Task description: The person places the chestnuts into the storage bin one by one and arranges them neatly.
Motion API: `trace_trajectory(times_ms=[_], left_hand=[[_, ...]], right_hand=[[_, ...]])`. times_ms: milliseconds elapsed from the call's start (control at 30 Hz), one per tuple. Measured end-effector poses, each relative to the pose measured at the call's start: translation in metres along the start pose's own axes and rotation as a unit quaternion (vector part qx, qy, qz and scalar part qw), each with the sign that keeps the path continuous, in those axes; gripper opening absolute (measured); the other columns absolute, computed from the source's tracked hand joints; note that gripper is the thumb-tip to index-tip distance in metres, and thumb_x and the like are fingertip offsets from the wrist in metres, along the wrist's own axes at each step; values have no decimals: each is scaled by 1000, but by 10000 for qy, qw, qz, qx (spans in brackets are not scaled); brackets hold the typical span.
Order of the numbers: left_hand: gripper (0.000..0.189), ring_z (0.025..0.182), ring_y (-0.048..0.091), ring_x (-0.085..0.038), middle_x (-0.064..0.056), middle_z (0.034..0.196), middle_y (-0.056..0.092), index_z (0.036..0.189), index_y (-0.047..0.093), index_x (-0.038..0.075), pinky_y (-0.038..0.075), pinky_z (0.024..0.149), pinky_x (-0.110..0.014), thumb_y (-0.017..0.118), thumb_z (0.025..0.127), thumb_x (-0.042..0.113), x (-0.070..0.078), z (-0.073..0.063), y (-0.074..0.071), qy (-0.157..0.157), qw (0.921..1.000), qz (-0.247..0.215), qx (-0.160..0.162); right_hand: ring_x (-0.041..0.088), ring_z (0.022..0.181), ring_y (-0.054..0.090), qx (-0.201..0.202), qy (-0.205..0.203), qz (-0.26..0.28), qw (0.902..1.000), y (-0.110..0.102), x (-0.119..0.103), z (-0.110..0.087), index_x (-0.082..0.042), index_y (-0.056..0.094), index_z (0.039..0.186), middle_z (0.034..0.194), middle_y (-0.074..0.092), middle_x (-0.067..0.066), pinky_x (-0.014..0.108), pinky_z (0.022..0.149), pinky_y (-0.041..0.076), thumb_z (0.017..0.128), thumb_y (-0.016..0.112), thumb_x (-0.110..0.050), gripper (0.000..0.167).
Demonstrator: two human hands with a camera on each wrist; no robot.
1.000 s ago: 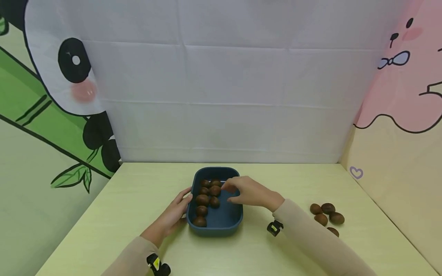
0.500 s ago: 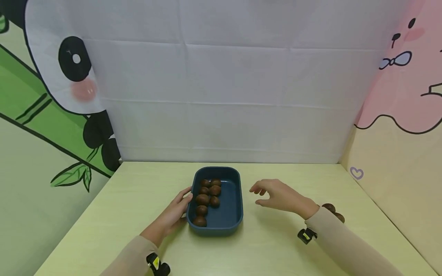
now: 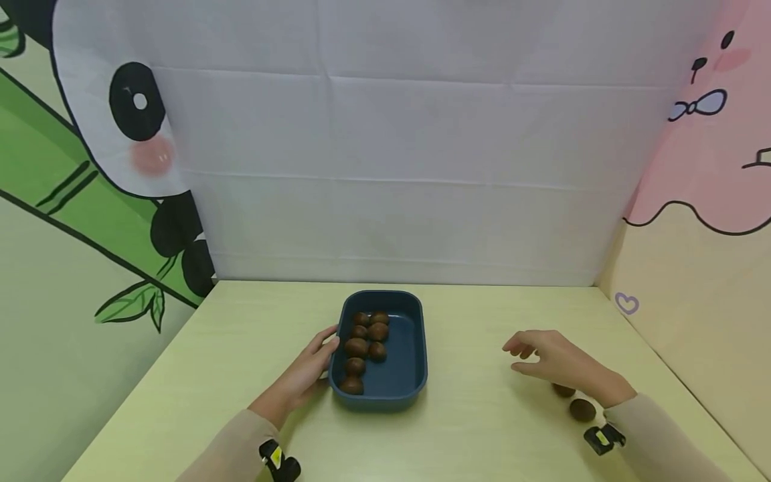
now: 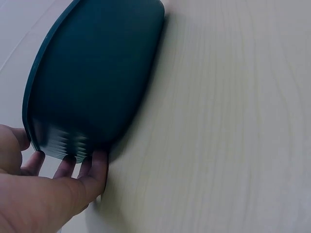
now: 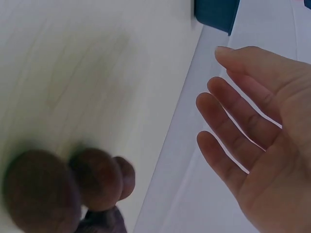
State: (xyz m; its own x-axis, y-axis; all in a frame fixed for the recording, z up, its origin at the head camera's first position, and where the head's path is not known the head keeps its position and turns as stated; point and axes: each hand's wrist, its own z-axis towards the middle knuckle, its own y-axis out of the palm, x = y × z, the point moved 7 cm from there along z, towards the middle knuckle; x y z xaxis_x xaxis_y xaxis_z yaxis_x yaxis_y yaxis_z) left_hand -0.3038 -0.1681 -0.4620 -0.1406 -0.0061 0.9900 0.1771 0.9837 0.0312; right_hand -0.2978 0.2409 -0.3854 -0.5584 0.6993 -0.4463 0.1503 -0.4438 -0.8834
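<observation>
A dark blue rectangular container (image 3: 385,404) stands mid-table, with several brown, rounded chestnuts (image 3: 357,347) along its left side. My left hand (image 3: 304,375) rests against the container's left side. In the left wrist view, fingertips (image 4: 99,158) touch the outer wall, from near the rim down towards the table. Over the table to the right, my right hand (image 3: 557,361) holds nothing, its fingers loosely bent and thumb apart. Beneath its wrist lie loose chestnuts (image 3: 582,410), some hidden by the arm. The right wrist view shows several of these chestnuts (image 5: 41,191) close together.
The pale wooden table (image 3: 470,428) reaches back to a white cloth (image 3: 409,221). Painted side walls (image 3: 693,301) border it left and right. Black wrist devices (image 3: 604,438) sit on the sleeves.
My right hand has moved out of the container and rightwards, over towards the loose chestnuts. The left hand stays at the container. The view has shifted slightly.
</observation>
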Motion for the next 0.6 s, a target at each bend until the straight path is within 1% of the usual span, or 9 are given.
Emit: trace_trajectory(times_ms=[133, 233, 300, 367, 467, 600], left_hand=[[57, 137, 42, -42, -21, 153, 38, 157, 28, 18, 38, 104, -61, 47, 107, 38, 0, 1, 1, 7, 10000, 21, 29], [57, 137, 42, -42, -21, 153, 38, 157, 28, 18, 38, 103, -61, 47, 107, 38, 0, 1, 1, 17, 10000, 34, 36], [56, 137, 42, -42, -21, 153, 37, 157, 28, 18, 38, 103, -61, 47, 108, 37, 1, 1, 1, 30, 10000, 19, 37], [56, 137, 42, -42, -21, 154, 37, 157, 28, 18, 38, 104, -61, 47, 108, 37, 0, 1, 1, 36, 10000, 29, 31], [56, 137, 42, -42, -22, 153, 38, 157, 28, 18, 38, 104, -61, 46, 108, 37, 0, 1, 1, 43, 10000, 24, 12], [55, 136, 43, -41, -22, 152, 39, 157, 28, 18, 39, 103, -60, 45, 108, 36, 0, 0, 1, 38, 10000, 23, 35]], right_hand=[[8, 85, 63, 31, 240, 39, 9997, -6, 19, -23, -11, 70, 110, 96, 68, -8, 34, 75, 54, 90, 77, -19, 22], [3, 80, 60, 88, 275, 84, 9995, -8, 31, -40, -11, 70, 107, 91, 67, -12, 29, 69, 53, 90, 77, -19, 20], [1, 79, 60, 107, 308, 163, 9993, -9, 39, -50, -12, 69, 105, 89, 67, -12, 27, 67, 52, 89, 78, -19, 20], [1, 79, 61, 110, 360, 240, 9990, -9, 46, -61, -13, 69, 104, 89, 67, -12, 26, 66, 51, 89, 78, -19, 19], [1, 81, 60, 103, 546, 341, 9979, -8, 55, -76, -16, 69, 104, 93, 68, -11, 26, 67, 51, 89, 78, -22, 19], [0, 82, 60, 196, 730, 330, 9966, -7, 64, -92, -20, 70, 105, 96, 69, -11, 27, 68, 51, 90, 77, -27, 18]])
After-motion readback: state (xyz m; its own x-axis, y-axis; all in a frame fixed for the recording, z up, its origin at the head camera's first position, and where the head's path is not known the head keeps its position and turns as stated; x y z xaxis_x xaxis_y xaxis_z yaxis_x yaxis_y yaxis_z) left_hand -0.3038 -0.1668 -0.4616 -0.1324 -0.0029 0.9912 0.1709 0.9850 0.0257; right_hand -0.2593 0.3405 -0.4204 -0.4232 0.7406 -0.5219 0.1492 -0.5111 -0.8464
